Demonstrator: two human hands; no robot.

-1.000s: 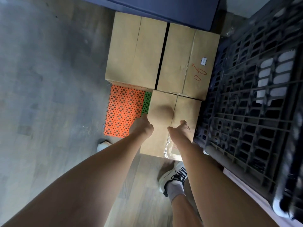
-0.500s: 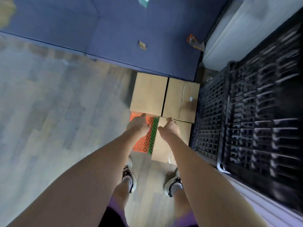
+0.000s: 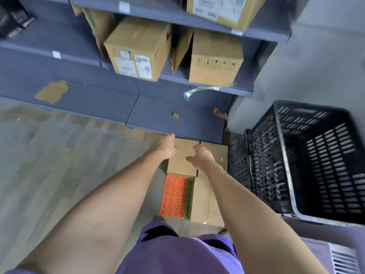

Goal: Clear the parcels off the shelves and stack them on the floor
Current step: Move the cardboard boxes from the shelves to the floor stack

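Both hands (image 3: 167, 147) empty; floor parcel (image 3: 205, 202) lies lengthwise toward shelves (image 3: 173, 115).

Brown cardboard parcels (image 3: 139, 49) sit on blue-grey shelves (image 3: 79, 95). An orange perforated mat (image 3: 173, 196) has a green edge strip (image 3: 189, 198). The lattice crate (image 3: 316, 161) is black, the shorts (image 3: 177, 254) purple, the floor (image 3: 59, 165) grey wood-grain.
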